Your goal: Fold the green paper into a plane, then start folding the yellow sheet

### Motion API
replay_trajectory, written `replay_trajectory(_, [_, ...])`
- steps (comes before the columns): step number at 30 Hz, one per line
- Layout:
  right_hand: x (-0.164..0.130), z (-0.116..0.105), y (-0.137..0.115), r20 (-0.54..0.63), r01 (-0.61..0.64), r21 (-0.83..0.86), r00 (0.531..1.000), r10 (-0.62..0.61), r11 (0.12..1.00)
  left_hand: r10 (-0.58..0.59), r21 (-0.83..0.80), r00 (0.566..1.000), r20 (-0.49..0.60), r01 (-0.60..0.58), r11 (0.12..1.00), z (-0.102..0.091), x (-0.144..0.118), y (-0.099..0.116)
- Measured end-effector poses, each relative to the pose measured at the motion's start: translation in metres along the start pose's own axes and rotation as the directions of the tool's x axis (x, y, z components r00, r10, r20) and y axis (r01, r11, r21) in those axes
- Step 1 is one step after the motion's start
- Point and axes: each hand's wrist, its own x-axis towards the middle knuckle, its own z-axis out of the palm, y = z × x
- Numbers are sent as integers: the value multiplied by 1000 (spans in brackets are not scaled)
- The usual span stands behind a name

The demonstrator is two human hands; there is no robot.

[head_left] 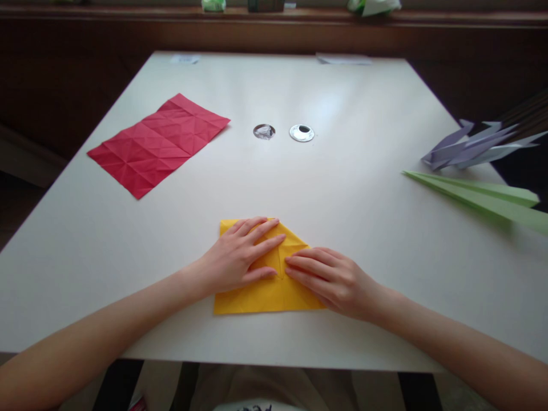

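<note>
A yellow sheet of origami paper lies near the front edge of the table, its upper right corner folded in toward the middle. My left hand rests flat on the sheet's upper left part, fingers spread. From the right, my right hand reaches over the folded side. Its fingers lie close together, with the tips on the paper near the fold's inner edge. The paper's right end is partly hidden under that hand. Whether the right fingers pinch a layer or only press on it I cannot tell.
A creased red sheet lies at the back left of the white table. Two round cable holes, one with a silver cap, sit mid-table. At the right are folded lilac paper pieces and a green paper plane.
</note>
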Motion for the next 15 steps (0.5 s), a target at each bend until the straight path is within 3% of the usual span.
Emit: replay_trajectory(15, [1,-1,0,-5,-1,-6,1000,1,1000,-2,-22,1000,-12,2,1000,-1,1,-1])
